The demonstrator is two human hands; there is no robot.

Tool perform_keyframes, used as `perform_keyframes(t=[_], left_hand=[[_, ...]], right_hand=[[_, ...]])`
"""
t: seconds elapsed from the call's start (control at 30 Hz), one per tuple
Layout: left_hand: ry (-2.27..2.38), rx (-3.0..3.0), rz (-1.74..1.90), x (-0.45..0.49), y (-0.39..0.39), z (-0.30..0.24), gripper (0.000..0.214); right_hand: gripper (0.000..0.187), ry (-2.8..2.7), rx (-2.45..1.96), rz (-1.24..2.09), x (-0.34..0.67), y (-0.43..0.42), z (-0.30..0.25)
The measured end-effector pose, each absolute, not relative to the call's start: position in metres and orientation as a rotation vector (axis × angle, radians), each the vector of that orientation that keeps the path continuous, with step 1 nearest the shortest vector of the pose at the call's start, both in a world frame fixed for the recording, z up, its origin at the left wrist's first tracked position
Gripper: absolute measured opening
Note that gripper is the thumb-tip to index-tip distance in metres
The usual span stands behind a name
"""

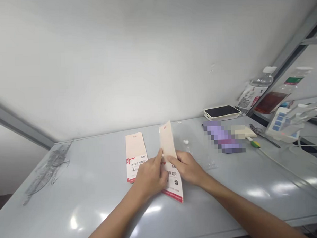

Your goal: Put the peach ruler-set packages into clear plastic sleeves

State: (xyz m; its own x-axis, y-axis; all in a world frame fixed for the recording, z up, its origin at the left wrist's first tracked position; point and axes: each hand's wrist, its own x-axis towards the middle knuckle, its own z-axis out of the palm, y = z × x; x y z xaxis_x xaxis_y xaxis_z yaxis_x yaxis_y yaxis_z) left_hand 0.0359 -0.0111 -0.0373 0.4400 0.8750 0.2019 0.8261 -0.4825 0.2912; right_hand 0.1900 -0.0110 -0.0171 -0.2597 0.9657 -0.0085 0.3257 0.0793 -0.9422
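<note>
**Two printed cards on grey table; one held in both hands**

Count: two hands, two cards, two bottles, one dark-screened device, one power strip.

The left hand (150, 175) and the right hand (187, 168) meet at the middle of the table (98, 176). Each pinches a long edge of the held card (167, 141) at about mid-length, the left on its left edge and the right on its right edge. The fingers are closed, not spread.

The held card is a long narrow strip. Its far half is pale peach and its near half white with red trim, dark print and a round black mark. The far end is tilted up off the table.

The second card (135, 149), of the same print, lies flat just to the left, apart from the hands. Whether it is a single sheet or a pile cannot be told.

A clear plastic sleeve (201, 152) lies just right of the right hand. The device (222, 112), the bottles (256, 89) (284, 90) and the power strip (280, 125) stand well apart, at the far right.
</note>
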Motion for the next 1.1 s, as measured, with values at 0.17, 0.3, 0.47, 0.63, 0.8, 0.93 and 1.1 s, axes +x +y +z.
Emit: perform_keyframes(t=[0.17,0.3,0.47,0.63,0.8,0.93,1.1], left_hand=[[1.445,2.679,0.477,0.035,-0.007,-0.037,0.042],[1.317,2.826,0.273,0.03,-0.002,-0.034,0.043],[1.262,2.886,0.202,0.029,-0.003,-0.031,0.04],[1.255,2.89,0.161,0.03,-0.004,-0.031,0.032],[1.282,2.835,0.234,0.03,-0.004,-0.032,0.031],[1.369,2.643,0.41,0.034,-0.005,-0.033,0.026],[1.594,2.36,0.619,0.04,-0.008,-0.035,0.022]], right_hand=[[0.021,-1.786,-1.342,1.116,0.194,-0.013,-0.013],[0.022,-1.862,-1.392,1.031,0.197,-0.015,-0.009],[0.026,-1.93,-1.452,0.957,0.199,-0.018,-0.009],[0.027,-1.975,-1.433,0.96,0.199,-0.018,-0.011],[0.027,-1.985,-1.397,0.976,0.199,-0.017,-0.013],[0.028,-1.945,-1.323,1.039,0.196,-0.019,-0.013],[0.029,-1.789,-1.228,1.115,0.19,-0.021,-0.012]])
